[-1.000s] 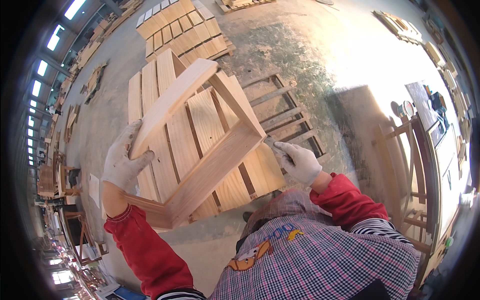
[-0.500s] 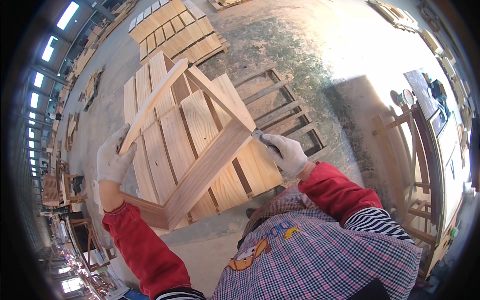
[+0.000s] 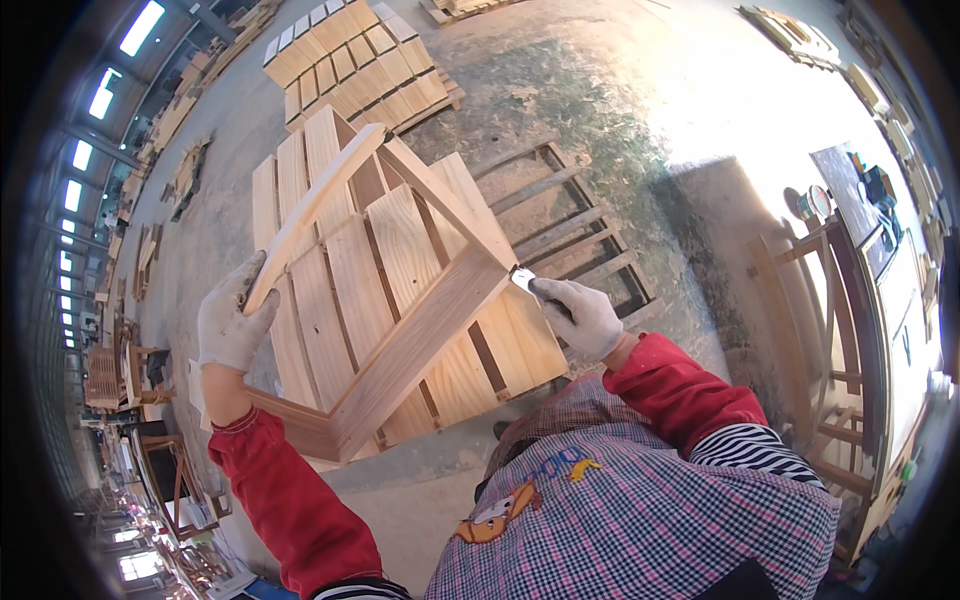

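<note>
Both hands, frame tilted further upright.

Daylight flooding in, upper right blowing out.
Fisheye bending edges; dark vignette ringing frame; centre staying sharp.

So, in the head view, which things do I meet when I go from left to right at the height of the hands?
Left hand in a white glove → wooden frame it steadies → small scraper blade → right hand holding it → bare pallet on the floor → wooden rack at the right.
</note>
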Demonstrator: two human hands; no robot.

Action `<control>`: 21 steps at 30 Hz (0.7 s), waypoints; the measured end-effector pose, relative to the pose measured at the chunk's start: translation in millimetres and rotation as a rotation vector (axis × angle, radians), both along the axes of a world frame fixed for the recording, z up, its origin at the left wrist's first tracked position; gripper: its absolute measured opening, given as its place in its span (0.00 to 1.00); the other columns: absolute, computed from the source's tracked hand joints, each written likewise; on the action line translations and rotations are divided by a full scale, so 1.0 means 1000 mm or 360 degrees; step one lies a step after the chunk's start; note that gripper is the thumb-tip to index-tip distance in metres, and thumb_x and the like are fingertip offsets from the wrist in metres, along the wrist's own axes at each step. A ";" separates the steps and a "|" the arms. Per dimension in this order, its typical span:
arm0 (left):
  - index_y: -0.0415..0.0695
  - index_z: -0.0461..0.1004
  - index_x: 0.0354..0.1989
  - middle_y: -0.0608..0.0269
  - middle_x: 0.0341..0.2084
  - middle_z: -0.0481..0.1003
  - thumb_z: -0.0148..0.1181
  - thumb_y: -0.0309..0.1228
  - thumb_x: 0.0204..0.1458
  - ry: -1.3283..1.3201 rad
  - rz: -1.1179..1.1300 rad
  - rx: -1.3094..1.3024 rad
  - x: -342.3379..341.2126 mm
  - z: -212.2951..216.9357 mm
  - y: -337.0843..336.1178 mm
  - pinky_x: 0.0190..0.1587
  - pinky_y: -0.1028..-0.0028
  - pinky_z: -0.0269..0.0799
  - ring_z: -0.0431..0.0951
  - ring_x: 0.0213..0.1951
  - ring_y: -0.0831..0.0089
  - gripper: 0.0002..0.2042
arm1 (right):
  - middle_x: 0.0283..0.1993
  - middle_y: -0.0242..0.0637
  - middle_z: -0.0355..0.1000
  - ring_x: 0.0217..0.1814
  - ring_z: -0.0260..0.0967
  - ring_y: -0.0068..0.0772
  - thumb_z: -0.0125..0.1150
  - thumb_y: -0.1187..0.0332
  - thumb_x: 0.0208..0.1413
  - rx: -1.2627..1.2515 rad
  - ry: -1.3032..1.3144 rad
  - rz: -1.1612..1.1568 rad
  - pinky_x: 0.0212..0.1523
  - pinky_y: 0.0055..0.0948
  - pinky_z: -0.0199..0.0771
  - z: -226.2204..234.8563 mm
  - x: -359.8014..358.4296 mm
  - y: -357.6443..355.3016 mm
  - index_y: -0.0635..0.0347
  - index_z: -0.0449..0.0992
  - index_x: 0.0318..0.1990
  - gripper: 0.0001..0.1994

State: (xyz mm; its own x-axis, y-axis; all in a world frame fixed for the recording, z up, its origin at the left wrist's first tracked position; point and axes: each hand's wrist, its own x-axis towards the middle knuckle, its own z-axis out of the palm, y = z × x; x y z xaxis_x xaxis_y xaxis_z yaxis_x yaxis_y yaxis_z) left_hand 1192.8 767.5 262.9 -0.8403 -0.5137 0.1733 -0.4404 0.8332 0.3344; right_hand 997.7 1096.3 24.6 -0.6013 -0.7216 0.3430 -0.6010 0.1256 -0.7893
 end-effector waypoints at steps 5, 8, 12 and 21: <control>0.39 0.71 0.50 0.49 0.43 0.75 0.61 0.27 0.42 -0.0025 0.0000 -0.0085 -0.011 0.001 0.006 0.46 0.73 0.70 0.77 0.43 0.63 0.23 | 0.37 0.42 0.73 0.37 0.72 0.45 0.53 0.70 0.51 0.0208 0.0022 -0.0052 0.38 0.35 0.74 0.022 -0.006 0.001 0.54 0.73 0.47 0.15; 0.41 0.72 0.49 0.50 0.42 0.75 0.60 0.29 0.42 -0.0012 -0.0028 -0.0170 -0.001 -0.001 0.003 0.45 0.71 0.71 0.76 0.43 0.60 0.22 | 0.38 0.43 0.74 0.37 0.72 0.45 0.53 0.70 0.51 0.0267 0.0032 -0.0054 0.38 0.35 0.73 0.032 -0.001 0.004 0.55 0.72 0.49 0.16; 0.45 0.74 0.47 0.52 0.40 0.75 0.59 0.34 0.43 -0.0093 -0.0054 -0.0418 0.004 0.002 0.006 0.45 0.66 0.71 0.75 0.42 0.55 0.19 | 0.39 0.45 0.74 0.39 0.73 0.43 0.53 0.72 0.52 0.0254 0.0027 -0.0110 0.39 0.33 0.73 0.041 0.005 -0.003 0.57 0.71 0.50 0.16; 0.44 0.72 0.50 0.52 0.40 0.75 0.59 0.38 0.43 -0.0052 -0.0125 -0.0460 0.009 0.003 0.010 0.46 0.67 0.69 0.74 0.42 0.55 0.23 | 0.41 0.48 0.73 0.41 0.73 0.39 0.52 0.75 0.52 0.0359 -0.0094 -0.0134 0.41 0.29 0.71 0.046 0.019 -0.006 0.60 0.69 0.51 0.17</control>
State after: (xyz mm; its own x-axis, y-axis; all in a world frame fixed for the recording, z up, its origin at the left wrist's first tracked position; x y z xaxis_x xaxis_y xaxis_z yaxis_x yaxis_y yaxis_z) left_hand 1201.6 777.4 265.8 -0.8830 -0.3802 0.2751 -0.3774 0.9237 0.0655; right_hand 1016.6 1090.6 70.9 -0.6766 -0.7227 0.1412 -0.5348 0.3504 -0.7689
